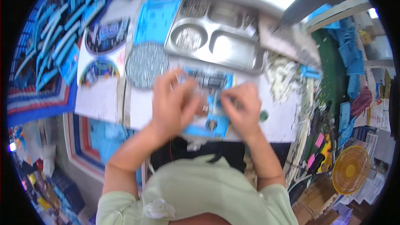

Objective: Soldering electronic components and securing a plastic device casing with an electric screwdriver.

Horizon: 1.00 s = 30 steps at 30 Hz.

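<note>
A blue printed card (219, 130) lies at the table's near edge, between my two hands. A dark grey piece (213, 81) rests on its upper part, and a small round dark item (211, 124) sits low on it. My left hand (170, 102) hovers at the card's left side, its fingers apart and blurred, with nothing visible in them. On the right side, my right hand (243, 107) is closed in a pinch over the card. Whatever its fingertips hold is too small and smeared to make out.
Beyond the card stands a steel compartment tray (211, 60) with small metal parts. A round dish of grey pieces (147, 65) is left of it; white pieces (281, 77) lie to its right. Blue folded cards (62, 37) pile up far left. A yellow basket (351, 170) is at right.
</note>
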Tool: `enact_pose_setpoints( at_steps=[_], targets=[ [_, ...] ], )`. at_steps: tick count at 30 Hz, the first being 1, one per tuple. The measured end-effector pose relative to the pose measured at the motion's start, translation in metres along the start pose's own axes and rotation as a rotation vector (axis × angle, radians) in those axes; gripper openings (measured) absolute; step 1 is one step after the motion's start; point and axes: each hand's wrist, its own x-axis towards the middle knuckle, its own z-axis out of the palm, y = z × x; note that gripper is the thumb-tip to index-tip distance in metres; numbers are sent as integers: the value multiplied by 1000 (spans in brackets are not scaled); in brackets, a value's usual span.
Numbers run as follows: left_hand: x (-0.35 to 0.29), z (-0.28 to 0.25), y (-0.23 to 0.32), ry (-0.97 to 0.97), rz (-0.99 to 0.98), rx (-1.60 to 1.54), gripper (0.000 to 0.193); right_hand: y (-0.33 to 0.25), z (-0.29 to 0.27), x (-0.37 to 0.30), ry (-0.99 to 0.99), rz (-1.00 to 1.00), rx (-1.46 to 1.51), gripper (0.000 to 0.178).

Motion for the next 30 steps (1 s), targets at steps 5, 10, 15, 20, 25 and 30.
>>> enact_pose_setpoints(
  at_steps=[5, 10, 15, 20, 25, 30],
  targets=[
    [3, 8, 13, -319, -116, -301, 24, -14, -5, 19, -24, -145, 84, 18],
    [16, 18, 6, -470, -325, -418, 11, -3, -15, 15, -7, -121, 59, 16],
    [15, 14, 2, -405, -158, -362, 12, 7, -103, -61, 210, 306, -84, 12],
    [12, 23, -2, -304, 132, -204, 16, 33, -211, -181, 1021, 831, 416, 24],
    [10, 27, -1, -321, 140, -95, 15, 76, -267, -176, 1112, 691, 210, 33],
    [12, 33, -1, -254, 170, -30, 12, 63, -270, -153, 1000, 704, -22, 40]
  ],
)
